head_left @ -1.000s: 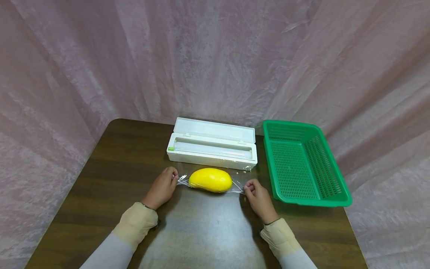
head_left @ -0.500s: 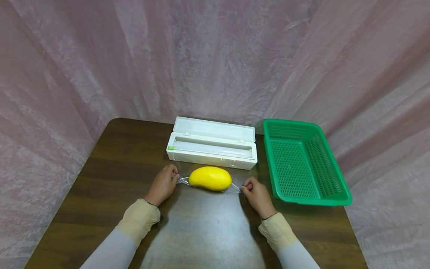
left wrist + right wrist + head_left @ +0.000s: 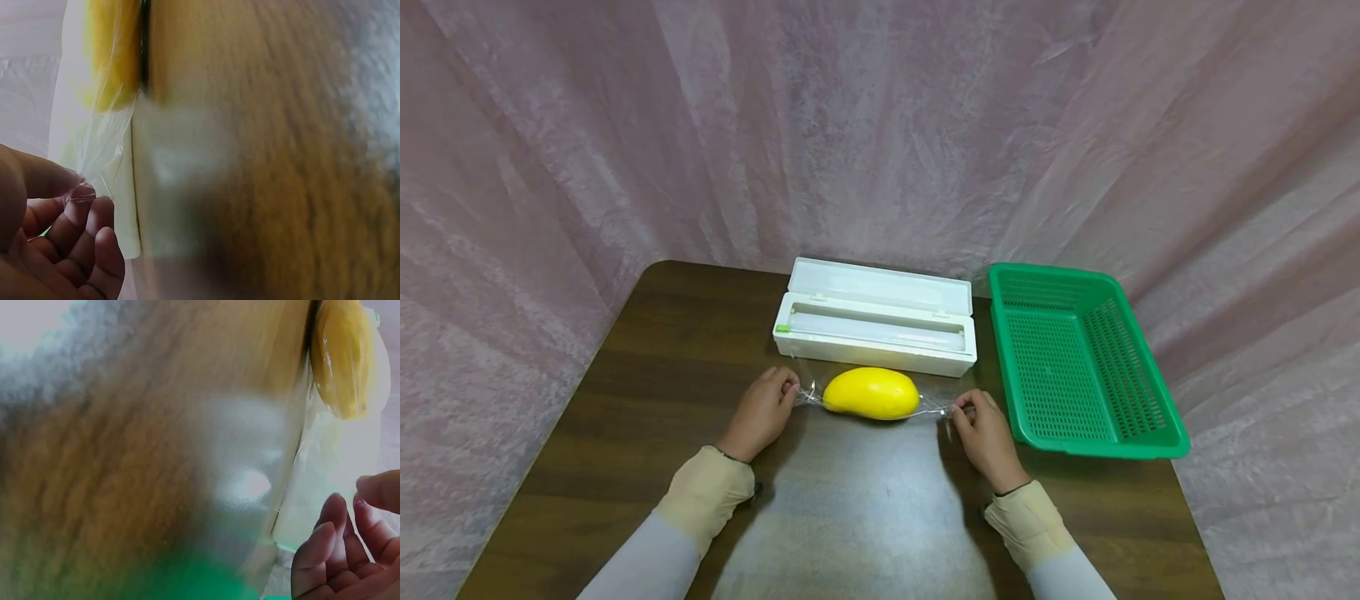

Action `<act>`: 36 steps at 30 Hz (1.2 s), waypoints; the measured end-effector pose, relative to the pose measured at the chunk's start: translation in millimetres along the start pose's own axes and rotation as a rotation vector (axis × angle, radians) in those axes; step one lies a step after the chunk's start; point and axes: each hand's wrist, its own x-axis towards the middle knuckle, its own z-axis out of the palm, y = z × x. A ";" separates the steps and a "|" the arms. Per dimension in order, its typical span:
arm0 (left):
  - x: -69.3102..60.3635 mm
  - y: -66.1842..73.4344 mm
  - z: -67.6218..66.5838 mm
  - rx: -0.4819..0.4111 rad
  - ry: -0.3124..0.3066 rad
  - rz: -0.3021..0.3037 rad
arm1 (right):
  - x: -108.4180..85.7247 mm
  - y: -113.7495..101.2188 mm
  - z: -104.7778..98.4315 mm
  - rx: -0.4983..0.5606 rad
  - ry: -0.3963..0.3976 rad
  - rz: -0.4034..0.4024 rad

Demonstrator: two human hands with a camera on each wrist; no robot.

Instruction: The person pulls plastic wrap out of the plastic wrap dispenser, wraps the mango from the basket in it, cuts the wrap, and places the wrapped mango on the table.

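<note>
A yellow mango-shaped fruit (image 3: 871,393), smooth and rounded, lies wrapped in clear cling film in the middle of the table. The film gathers into a narrow bunch at each side; in the left wrist view the cling film (image 3: 103,144) runs from the fruit to the fingertips. My left hand (image 3: 762,417) pinches the left end between thumb and index finger, other fingers curled. At the right end, my right hand (image 3: 987,437) pinches the film the same way, with thumb and index finger meeting in the right wrist view. Both hands are apart from the fruit.
Just behind the fruit stands a white cling film dispenser box (image 3: 880,358), lid up, a film roll (image 3: 872,327) inside and a green slider at its left. A green perforated basket (image 3: 1018,400) sits to the right. Pink curtains (image 3: 880,150) hang behind the wooden table (image 3: 625,400).
My right hand has shifted slightly rightward, away from the fruit, and the film at that end looks narrower and more gathered. My left hand stays nearly in place, still pinching its end.
</note>
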 end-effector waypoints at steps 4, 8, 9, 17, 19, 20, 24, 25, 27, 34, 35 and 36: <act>0.9 1.2 -1.8 -0.008 -0.006 -0.010 | 0.0 0.5 0.1 0.004 0.003 0.020; 1.4 0.9 -1.7 -0.004 -0.010 -0.024 | 0.5 0.8 1.4 0.013 0.007 0.039; 1.3 0.7 -1.6 -0.005 -0.008 -0.026 | 0.6 0.6 1.5 0.014 0.006 0.046; 0.1 0.1 -0.8 0.001 0.023 -0.037 | 2.6 -0.5 1.6 0.030 0.001 0.075; -1.3 2.1 -0.9 0.019 0.045 -0.046 | 2.6 -1.1 1.4 0.040 -0.002 0.083; -2.2 3.7 -1.1 0.031 0.062 -0.050 | 2.8 -1.3 1.3 0.044 -0.003 0.085; -7.6 16.7 -3.9 0.063 0.136 -0.030 | 3.3 -2.7 1.0 0.061 -0.008 0.092; -8.8 20.6 -3.8 0.067 0.145 -0.005 | 3.3 -2.9 1.0 0.062 -0.009 0.093; -10.6 29.5 -3.1 0.070 0.136 0.067 | 3.2 -3.6 0.8 0.068 -0.012 0.097; -8.9 50.6 13.2 0.138 -0.016 0.323 | 2.6 -3.6 0.6 0.088 -0.006 0.099; -7.8 52.2 15.8 0.152 -0.031 0.346 | 2.4 -3.5 0.7 0.090 -0.007 0.103; -6.5 53.6 18.1 0.171 -0.045 0.363 | 2.3 -3.4 1.0 0.091 -0.009 0.106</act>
